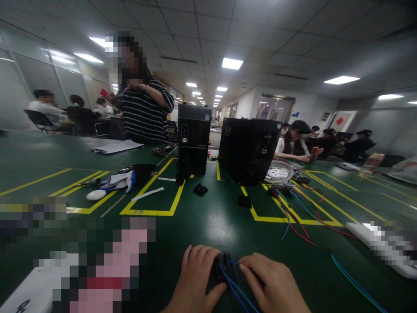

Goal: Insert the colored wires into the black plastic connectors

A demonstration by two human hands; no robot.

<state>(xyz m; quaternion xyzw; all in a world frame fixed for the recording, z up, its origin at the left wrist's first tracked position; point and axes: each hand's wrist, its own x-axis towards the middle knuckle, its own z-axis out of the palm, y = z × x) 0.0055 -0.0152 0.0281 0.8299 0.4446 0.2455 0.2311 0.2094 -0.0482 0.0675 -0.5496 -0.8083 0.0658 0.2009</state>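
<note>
A small black part (226,266) with slots lies at the bottom centre on the green table (208,221). Around its left side my left hand (199,278) is wrapped, fingers over the far edge and thumb at the near side. My right hand (272,280) pinches a thin blue wire (235,262) at the part's right side, thumb and forefinger together. More blue wire (239,293) runs across the part and down toward the bottom edge, between the two hands.
Two black computer cases (193,139) (249,150) stand further back. Loose coloured wires (298,213) lie right, beside a round white grille (279,171). Gloves (120,180) and a white mouse-like object (96,195) lie left. A person in a striped top (146,108) stands across the table.
</note>
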